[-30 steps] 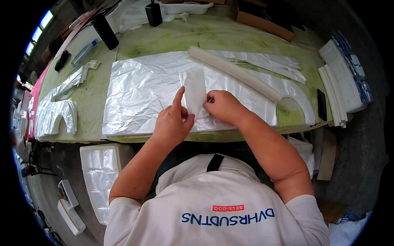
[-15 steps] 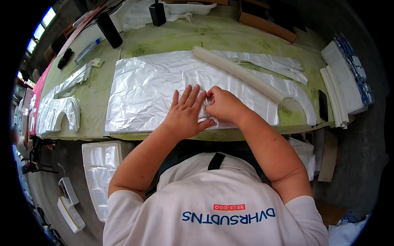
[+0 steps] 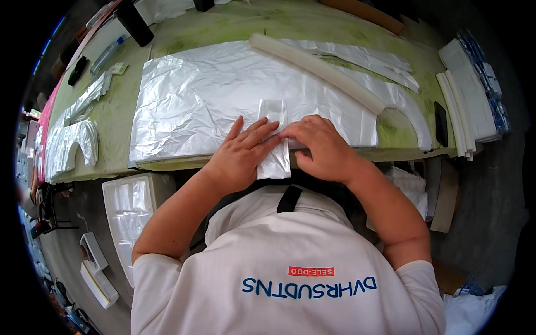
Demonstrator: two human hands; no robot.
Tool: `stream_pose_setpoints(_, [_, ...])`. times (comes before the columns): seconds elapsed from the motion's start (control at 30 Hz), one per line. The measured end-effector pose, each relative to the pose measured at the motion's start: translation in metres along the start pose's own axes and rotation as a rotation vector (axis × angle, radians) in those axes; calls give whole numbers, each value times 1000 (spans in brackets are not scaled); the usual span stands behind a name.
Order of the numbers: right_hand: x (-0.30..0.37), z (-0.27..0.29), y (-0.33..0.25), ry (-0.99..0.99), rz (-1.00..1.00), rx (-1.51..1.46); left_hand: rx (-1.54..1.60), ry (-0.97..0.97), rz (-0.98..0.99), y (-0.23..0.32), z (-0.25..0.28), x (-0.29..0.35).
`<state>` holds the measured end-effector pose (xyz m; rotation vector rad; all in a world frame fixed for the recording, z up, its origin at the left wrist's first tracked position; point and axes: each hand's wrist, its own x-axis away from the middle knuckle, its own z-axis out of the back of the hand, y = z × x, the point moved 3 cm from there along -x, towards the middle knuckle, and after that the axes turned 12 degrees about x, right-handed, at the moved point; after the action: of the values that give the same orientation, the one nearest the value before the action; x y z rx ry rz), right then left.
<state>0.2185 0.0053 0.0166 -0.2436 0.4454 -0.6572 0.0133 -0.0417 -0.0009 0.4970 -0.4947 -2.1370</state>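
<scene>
A narrow folded plastic sheet, shiny and whitish, lies over a large spread plastic sheet. Its near end hangs past the table's front edge. Across its left side lies my left hand, fingers stretched over the fold and the thumb hidden, apparently gripping it. From the right, my right hand touches the fold with its forefinger, close to the left fingertips. Its fingers are bent and its thumb stands apart, with a gap between.
A pale roll or tube rests diagonally on the spread sheet. Cut plastic pieces lie at left, near a bottle and a black cylinder. A phone and stacked white packs are at right.
The folded plastic sheet has come toward me and now overhangs the front edge. My right hand has loosened from a closed curl, its thumb now apart. The view has shifted slightly.
</scene>
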Motion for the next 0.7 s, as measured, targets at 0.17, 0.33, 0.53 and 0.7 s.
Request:
stream_pose_setpoints(0.17, [-2,-3,6,-5,41,75,118,264,51,-6,2,0])
stream_pose_setpoints(0.33, [-14,-9,16,-60,-76,108,199,386,129,-12,3,-5])
stream_pose_setpoints(0.53, [-29,-17,19,-152,-236,119,231,464,234,-22,-1,-11])
stream_pose_setpoints(0.7, [-38,-16,17,-307,-250,240,107,576,159,-16,-3,-7])
